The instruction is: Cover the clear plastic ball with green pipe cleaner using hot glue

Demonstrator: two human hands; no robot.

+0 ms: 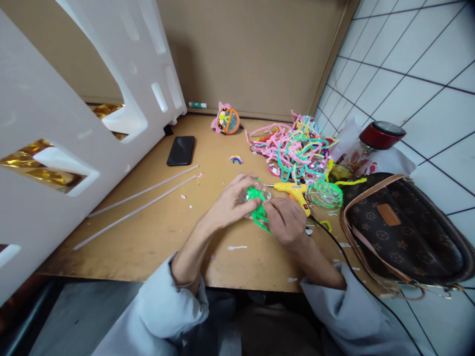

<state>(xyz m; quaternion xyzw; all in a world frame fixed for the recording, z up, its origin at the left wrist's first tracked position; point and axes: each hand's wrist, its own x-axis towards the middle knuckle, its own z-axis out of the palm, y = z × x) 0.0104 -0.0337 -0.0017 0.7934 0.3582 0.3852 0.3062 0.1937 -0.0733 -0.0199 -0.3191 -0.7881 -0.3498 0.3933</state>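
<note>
My left hand (pixel 237 198) curls around a clear plastic ball (pixel 243 196) that has green pipe cleaner (pixel 256 198) bunched over its front. The thumb presses on the green strands. Close against it, the fingers of my right hand (pixel 285 217) are pinched together at the pipe cleaner's right side, and their tips are partly hidden. Just behind my right hand lies a yellow glue gun (pixel 289 188), its nozzle pointing left towards the ball. Another clear ball wrapped in green (pixel 326 196) rests to the right of the glue gun.
A tangled pile of pipe cleaners (pixel 293 148) lies behind my hands. A decorated ball (pixel 228 120), a black phone (pixel 181 151) and two long glue sticks (pixel 137 207) are farther left. On the right stand a red-lidded jar (pixel 380 136) and a brown handbag (pixel 404 232). A white plastic crate (pixel 144 74) borders the left.
</note>
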